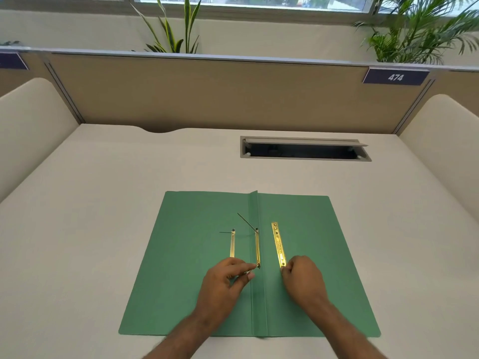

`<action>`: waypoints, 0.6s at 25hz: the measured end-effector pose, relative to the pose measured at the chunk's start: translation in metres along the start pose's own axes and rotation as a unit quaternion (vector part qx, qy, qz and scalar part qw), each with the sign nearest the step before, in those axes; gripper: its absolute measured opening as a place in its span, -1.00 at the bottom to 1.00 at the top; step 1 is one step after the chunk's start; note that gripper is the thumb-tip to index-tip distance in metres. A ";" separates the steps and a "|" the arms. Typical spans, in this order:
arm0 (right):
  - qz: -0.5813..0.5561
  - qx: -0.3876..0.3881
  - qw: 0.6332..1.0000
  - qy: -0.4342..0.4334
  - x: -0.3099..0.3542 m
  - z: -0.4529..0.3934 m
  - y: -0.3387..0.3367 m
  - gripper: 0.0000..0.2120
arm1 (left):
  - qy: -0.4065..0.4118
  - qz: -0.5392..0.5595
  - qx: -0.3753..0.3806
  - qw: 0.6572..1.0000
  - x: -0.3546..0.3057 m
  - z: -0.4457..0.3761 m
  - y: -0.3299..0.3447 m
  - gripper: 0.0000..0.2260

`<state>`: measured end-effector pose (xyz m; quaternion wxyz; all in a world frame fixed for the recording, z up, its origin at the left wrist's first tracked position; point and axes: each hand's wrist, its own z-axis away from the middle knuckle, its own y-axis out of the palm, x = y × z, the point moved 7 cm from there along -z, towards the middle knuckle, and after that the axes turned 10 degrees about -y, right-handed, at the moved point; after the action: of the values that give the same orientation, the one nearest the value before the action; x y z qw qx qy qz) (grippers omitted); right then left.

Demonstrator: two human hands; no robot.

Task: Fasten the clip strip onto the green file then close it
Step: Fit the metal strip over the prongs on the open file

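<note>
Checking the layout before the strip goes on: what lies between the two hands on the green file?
In the head view, the file's raised spine fold runs between the left hand and right hand; otherwise bare green file.

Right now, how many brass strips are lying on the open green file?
3. One on the left flap, one along the centre fold with its near end at the left hand, one right of the fold, its near end at the right hand.

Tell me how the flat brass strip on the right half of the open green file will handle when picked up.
The flat brass strip looks like thin metal, so probably light and fairly stiff. It lies flush on the green file, so likely needs lifting by one end, where the right hand touches. Its glossy face may be slippery.
</note>
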<state>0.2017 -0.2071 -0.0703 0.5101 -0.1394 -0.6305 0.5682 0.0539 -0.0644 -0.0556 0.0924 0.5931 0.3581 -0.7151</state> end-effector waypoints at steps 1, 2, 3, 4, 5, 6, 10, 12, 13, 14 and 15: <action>-0.001 -0.004 1.000 -0.007 0.002 0.001 0.000 -0.82 | 0.002 0.002 -0.002 1.000 -0.001 -0.001 -0.001 -0.84; -0.002 -0.010 1.000 -0.017 0.004 0.001 0.000 -0.82 | 0.005 0.004 -0.004 1.000 -0.001 -0.002 -0.001 -0.85; -0.005 -0.018 1.000 -0.024 0.006 0.003 0.000 -0.83 | 0.007 0.005 -0.007 1.000 -0.002 -0.003 -0.002 -0.85; -0.010 -0.026 0.999 -0.028 0.007 0.004 0.000 -0.84 | 0.009 0.005 -0.009 1.000 -0.003 -0.004 -0.003 -0.84; -0.023 -0.032 0.999 -0.031 0.007 0.005 -0.001 -0.85 | 0.010 0.005 -0.012 1.000 -0.004 -0.004 -0.003 -0.84; -0.046 -0.038 0.998 -0.032 0.007 0.005 -0.002 -0.87 | 0.009 0.005 -0.013 1.000 -0.005 -0.005 -0.003 -0.84; -0.310 -0.080 0.947 0.004 0.002 0.011 -0.008 -0.79 | -0.012 0.019 -0.009 1.000 -0.007 -0.010 -0.001 -0.87; -0.486 -0.074 0.871 0.009 0.007 0.014 -0.010 -0.75 | -0.024 0.043 -0.008 0.999 -0.007 -0.014 -0.001 -0.87; -0.545 -0.057 0.836 0.001 0.013 0.015 -0.012 -0.76 | -0.027 0.052 -0.009 0.998 -0.008 -0.017 -0.001 -0.86; -0.585 -0.035 0.810 -0.009 0.021 0.016 -0.014 -0.77 | -0.027 0.056 -0.011 0.998 -0.009 -0.019 0.000 -0.85; -0.610 -0.010 0.792 -0.019 0.029 0.018 -0.014 -0.77 | -0.023 0.055 -0.013 0.998 -0.011 -0.021 0.000 -0.85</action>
<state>0.1806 -0.2000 -0.0408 0.7374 0.2794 -0.5999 0.1350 0.0736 -0.0543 -0.0460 0.1471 0.5940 0.3322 -0.7177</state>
